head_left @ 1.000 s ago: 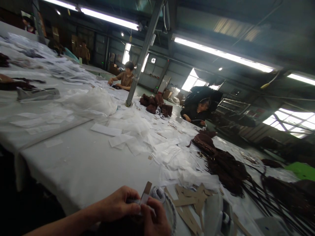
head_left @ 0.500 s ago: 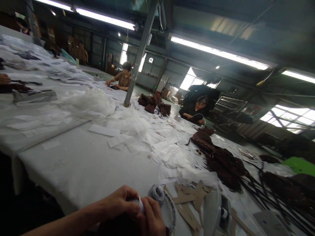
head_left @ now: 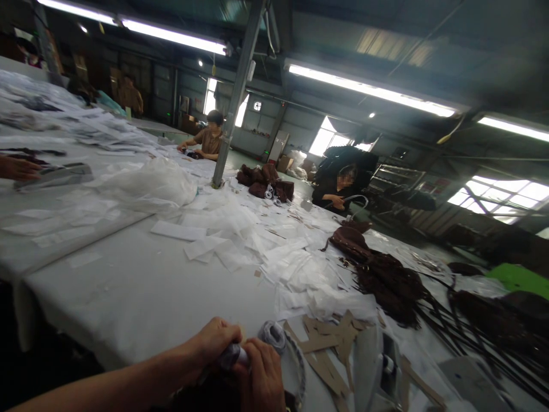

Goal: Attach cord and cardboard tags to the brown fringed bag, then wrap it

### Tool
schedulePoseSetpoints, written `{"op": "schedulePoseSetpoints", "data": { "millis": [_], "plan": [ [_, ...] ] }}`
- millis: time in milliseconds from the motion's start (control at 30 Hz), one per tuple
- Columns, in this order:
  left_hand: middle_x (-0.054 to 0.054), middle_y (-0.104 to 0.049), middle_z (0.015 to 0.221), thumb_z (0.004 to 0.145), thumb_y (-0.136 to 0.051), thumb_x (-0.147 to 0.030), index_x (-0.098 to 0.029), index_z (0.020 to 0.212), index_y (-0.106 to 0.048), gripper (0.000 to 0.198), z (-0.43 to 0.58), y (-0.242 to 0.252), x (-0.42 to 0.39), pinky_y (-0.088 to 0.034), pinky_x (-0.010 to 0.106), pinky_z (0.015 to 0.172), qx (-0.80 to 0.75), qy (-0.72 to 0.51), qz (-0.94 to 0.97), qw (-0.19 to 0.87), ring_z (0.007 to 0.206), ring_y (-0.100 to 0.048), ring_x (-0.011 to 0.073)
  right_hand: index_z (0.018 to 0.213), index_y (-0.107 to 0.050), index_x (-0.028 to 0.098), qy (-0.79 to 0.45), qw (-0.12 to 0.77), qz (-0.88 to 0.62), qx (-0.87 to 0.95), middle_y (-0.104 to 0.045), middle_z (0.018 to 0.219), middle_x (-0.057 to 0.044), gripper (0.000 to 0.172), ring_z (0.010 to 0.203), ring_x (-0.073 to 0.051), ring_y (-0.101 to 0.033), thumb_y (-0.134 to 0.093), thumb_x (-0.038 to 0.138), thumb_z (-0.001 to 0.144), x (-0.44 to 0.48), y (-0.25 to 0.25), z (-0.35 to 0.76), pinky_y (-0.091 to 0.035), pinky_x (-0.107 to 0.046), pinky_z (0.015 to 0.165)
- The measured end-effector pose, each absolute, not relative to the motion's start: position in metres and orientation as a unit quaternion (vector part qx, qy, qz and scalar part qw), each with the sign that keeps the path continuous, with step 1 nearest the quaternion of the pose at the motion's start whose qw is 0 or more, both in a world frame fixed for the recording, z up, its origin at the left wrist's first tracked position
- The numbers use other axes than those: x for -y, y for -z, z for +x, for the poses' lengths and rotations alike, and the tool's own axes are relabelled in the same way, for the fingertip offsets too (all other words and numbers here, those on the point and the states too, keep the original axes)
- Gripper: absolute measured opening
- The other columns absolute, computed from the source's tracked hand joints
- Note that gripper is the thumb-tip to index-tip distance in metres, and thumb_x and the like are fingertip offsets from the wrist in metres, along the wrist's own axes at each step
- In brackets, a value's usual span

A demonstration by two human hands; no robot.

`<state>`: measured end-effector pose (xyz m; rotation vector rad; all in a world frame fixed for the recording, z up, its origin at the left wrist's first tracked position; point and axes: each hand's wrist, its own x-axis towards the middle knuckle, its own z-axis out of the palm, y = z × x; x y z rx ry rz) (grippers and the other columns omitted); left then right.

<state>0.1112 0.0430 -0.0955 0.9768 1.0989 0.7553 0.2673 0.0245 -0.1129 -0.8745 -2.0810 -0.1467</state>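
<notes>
With left hand (head_left: 218,340) and right hand (head_left: 262,369), pinching a roll (head_left: 230,356) at bottom centre, just beside a coil (head_left: 278,336) on the worktop (head_left: 150,297). Next, lower right, brown strips (head_left: 321,344); then white sheets (head_left: 295,257) mid-frame; beyond, above centre, a brown heap (head_left: 282,191).

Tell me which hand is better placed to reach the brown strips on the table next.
Probably the right hand: it is nearer the brown strips, while the left hand is farther off. Both are holding a small grey-and-white bundle, though.
</notes>
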Motion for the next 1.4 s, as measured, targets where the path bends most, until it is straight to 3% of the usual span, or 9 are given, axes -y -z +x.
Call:
{"op": "schedulePoseSetpoints", "data": {
  "millis": [367,500,600,767,933,1067,1200,1300,1400],
  "plan": [
    [-0.008,-0.027,0.042,0.065,-0.055,-0.038,-0.02,0.044,-0.036,0.034,0.114,0.097,-0.04,-0.012,0.024,0.042,-0.485,-0.398,0.443,0.64,0.041,-0.018,0.0054,0.087,-0.051,0.021,-0.017,0.293,-0.346,0.891,-0.057,0.091,-0.004,0.016,0.083,-0.021,-0.053,-0.041,0.01,0.085,-0.021,0.084,0.269,-0.04,-0.04,0.08],
    [-0.006,-0.04,0.053,0.074,-0.055,-0.052,-0.015,0.058,-0.05,0.04,0.104,0.08,-0.035,-0.024,0.022,0.047,-0.437,-0.369,0.481,0.664,0.05,-0.031,0.007,0.093,-0.053,0.022,0.012,0.289,-0.367,0.884,-0.059,0.089,-0.003,0.021,0.082,-0.023,-0.053,-0.046,0.009,0.079,-0.024,0.081,0.267,-0.031,-0.047,0.087],
    [-0.003,-0.052,0.063,0.068,-0.067,-0.051,-0.014,0.071,-0.057,0.038,0.097,0.068,-0.03,-0.035,0.021,0.056,-0.434,-0.331,0.496,0.675,0.06,-0.044,0.0097,0.093,-0.055,0.024,0.031,0.276,-0.364,0.889,-0.06,0.087,-0.002,0.024,0.082,-0.024,-0.052,-0.05,0.01,0.074,-0.026,0.084,0.266,-0.026,-0.049,0.091],
    [-0.001,-0.057,0.056,0.061,-0.071,-0.053,-0.016,0.072,-0.054,0.042,0.1,0.071,-0.026,-0.038,0.023,0.045,-0.484,-0.331,0.431,0.686,0.051,-0.052,0.0142,0.082,-0.054,0.023,0.073,0.287,-0.37,0.88,-0.06,0.08,-0.003,0.016,0.077,-0.023,-0.052,-0.054,0.011,0.072,-0.027,0.089,0.265,-0.024,-0.048,0.093],
    [-0.006,-0.05,0.048,0.062,-0.068,-0.055,-0.016,0.068,-0.054,0.042,0.107,0.082,-0.024,-0.034,0.02,0.04,-0.502,-0.41,0.424,0.632,0.043,-0.045,0.0101,0.083,-0.055,0.024,-0.048,0.283,-0.396,0.872,-0.063,0.083,0.0,0.015,0.085,-0.021,-0.058,-0.056,0.01,0.076,-0.026,0.086,0.267,-0.024,-0.045,0.096],
    [-0.006,-0.048,0.045,0.069,-0.062,-0.054,-0.015,0.067,-0.055,0.04,0.107,0.079,-0.021,-0.03,0.019,0.037,-0.505,-0.436,0.454,0.591,0.038,-0.042,0.0086,0.085,-0.061,0.026,-0.153,0.312,-0.434,0.831,-0.068,0.087,0.002,0.019,0.093,-0.021,-0.061,-0.063,0.011,0.073,-0.027,0.081,0.265,-0.025,-0.042,0.097],
    [-0.005,-0.048,0.047,0.073,-0.06,-0.053,-0.013,0.073,-0.059,0.04,0.106,0.076,-0.021,-0.032,0.019,0.038,-0.487,-0.452,0.478,0.574,0.038,-0.043,0.0088,0.085,-0.064,0.029,-0.165,0.347,-0.439,0.812,-0.071,0.087,0.005,0.023,0.088,-0.021,-0.065,-0.068,0.012,0.071,-0.028,0.078,0.261,-0.019,-0.045,0.101],
    [-0.004,-0.048,0.048,0.073,-0.06,-0.054,-0.012,0.074,-0.06,0.042,0.106,0.079,-0.022,-0.032,0.019,0.037,-0.493,-0.456,0.475,0.569,0.037,-0.042,0.0089,0.084,-0.061,0.028,-0.162,0.349,-0.445,0.808,-0.071,0.083,0.007,0.02,0.081,-0.019,-0.066,-0.065,0.012,0.073,-0.028,0.077,0.26,-0.016,-0.047,0.105],
    [-0.003,-0.05,0.048,0.073,-0.059,-0.056,-0.013,0.072,-0.059,0.043,0.107,0.082,-0.024,-0.032,0.019,0.037,-0.503,-0.455,0.465,0.569,0.037,-0.044,0.0098,0.097,-0.054,0.026,-0.169,0.351,-0.458,0.799,-0.07,0.083,0.006,0.031,0.08,-0.019,-0.066,-0.065,0.012,0.071,-0.028,0.077,0.26,-0.015,-0.049,0.106]
  ]
}}
